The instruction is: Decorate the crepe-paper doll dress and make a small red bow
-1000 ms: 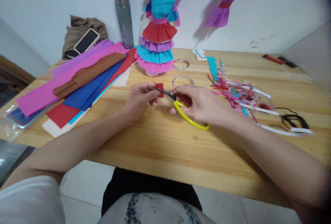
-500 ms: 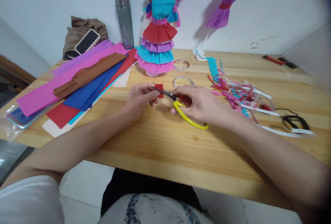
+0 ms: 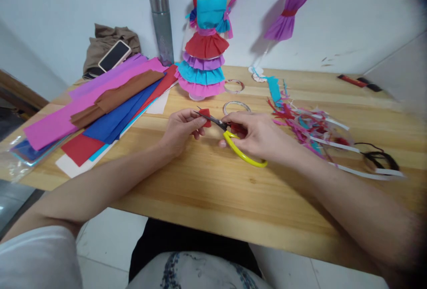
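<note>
My left hand (image 3: pixel 183 129) pinches a small piece of red crepe paper (image 3: pixel 206 117) between thumb and fingers above the middle of the table. The scissors (image 3: pixel 245 153), with yellow handles and dark blades, are in my right hand (image 3: pixel 260 137). Their blades point left and lie across the red piece, with the tips near my left thumb. Another bit of red shows beneath my right fingers; whether it belongs to the same paper I cannot tell. Just behind the hands lies a roll of tape (image 3: pixel 236 103).
Left lie stacked crepe paper strips (image 3: pixel 113 102), a phone (image 3: pixel 115 56) on a brown cloth (image 3: pixel 96 53), and a flask (image 3: pixel 163 35). Paper-dressed figures (image 3: pixel 210 48) stand behind; a purple-dressed one (image 3: pixel 283 26) is farther right. Paper scraps (image 3: pixel 310 126) and black cord (image 3: pixel 380 160) lie right.
The red paper piece has tilted slightly in my left hand. Both hands and the scissors otherwise keep nearly the same place; the whole view has shifted a little.
</note>
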Demonstrator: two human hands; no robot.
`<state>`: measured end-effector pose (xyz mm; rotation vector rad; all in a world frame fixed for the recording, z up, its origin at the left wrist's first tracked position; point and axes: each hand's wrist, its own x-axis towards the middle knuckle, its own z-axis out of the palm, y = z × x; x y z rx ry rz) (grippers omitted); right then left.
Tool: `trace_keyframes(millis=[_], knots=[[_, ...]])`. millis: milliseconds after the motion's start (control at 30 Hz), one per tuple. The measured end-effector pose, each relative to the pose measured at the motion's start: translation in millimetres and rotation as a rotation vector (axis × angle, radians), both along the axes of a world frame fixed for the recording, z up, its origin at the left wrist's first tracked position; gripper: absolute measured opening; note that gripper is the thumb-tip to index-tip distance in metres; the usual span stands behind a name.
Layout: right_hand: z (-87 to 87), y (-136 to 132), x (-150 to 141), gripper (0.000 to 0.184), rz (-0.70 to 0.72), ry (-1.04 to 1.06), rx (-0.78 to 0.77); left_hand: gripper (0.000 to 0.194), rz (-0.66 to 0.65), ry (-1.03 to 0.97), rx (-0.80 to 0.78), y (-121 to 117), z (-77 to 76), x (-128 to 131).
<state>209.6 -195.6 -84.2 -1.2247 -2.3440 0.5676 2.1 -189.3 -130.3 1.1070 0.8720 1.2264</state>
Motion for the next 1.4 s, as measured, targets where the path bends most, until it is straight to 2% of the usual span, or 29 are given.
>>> trace_keyframes(millis=[367, 500, 800, 1100, 1400], knots=[[-4.2, 1, 2, 0.049, -0.009, 0.036, 0.005, 0.038, -0.07, -0.173, -0.108, -3, -9.3, 3], [-2.3, 1, 3, 0.052, -0.017, 0.039, 0.015, 0.039, -0.061, -0.118, -0.096, -2, -4.9, 1], [1.6, 0, 6, 0.057, -0.008, 0.037, 0.047, 0.02, 0.042, 0.063, 0.037, 5, 5.5, -5], [3.1, 0, 5, 0.059, -0.015, 0.051, 0.066, 0.026, -0.042, 0.027, -0.011, 1, 5.9, -2], [1.9, 0, 5, 0.046, -0.016, 0.065, 0.075, 0.03, -0.095, 0.011, -0.006, -1, 1.1, 1]])
